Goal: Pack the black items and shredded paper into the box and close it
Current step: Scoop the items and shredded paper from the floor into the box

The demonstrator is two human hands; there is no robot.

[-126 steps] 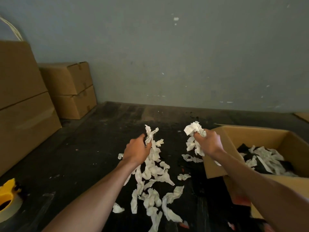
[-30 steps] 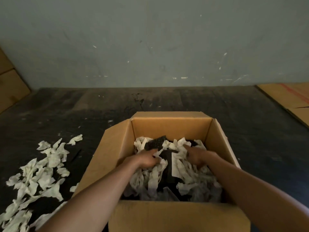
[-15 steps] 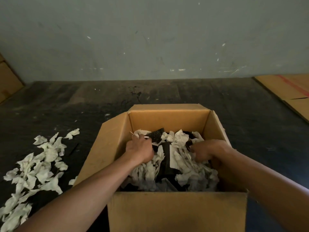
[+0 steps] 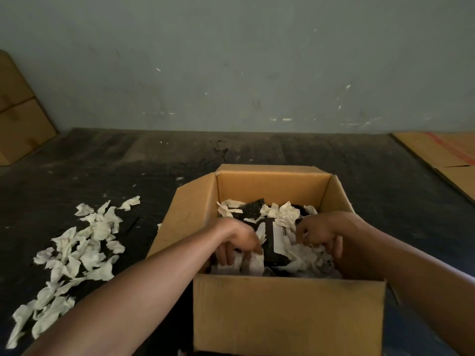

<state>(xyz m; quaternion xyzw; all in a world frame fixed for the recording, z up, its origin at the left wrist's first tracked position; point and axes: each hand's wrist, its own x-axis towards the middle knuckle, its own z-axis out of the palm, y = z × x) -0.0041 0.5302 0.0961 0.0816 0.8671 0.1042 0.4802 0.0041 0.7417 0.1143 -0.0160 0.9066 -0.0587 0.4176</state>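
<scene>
An open cardboard box (image 4: 288, 312) stands on the dark floor right in front of me, flaps up. Inside lie black items (image 4: 270, 242) mixed with white shredded paper (image 4: 285, 214). Both my hands are down in the box near its front wall. My left hand (image 4: 237, 241) presses fingers-down into the paper at the left. My right hand (image 4: 321, 232) has its fingers curled and spread over the paper at the right. A loose pile of shredded paper (image 4: 77, 253) lies on the floor left of the box.
Stacked cardboard boxes (image 4: 18, 116) stand against the wall at the far left. Flattened cardboard (image 4: 444, 160) lies on the floor at the right. A grey wall closes off the back.
Earlier both hands held paper scraps over the floor pile. Within the last second they slid from the box's middle toward its near wall, fingers pointing down into the paper.
</scene>
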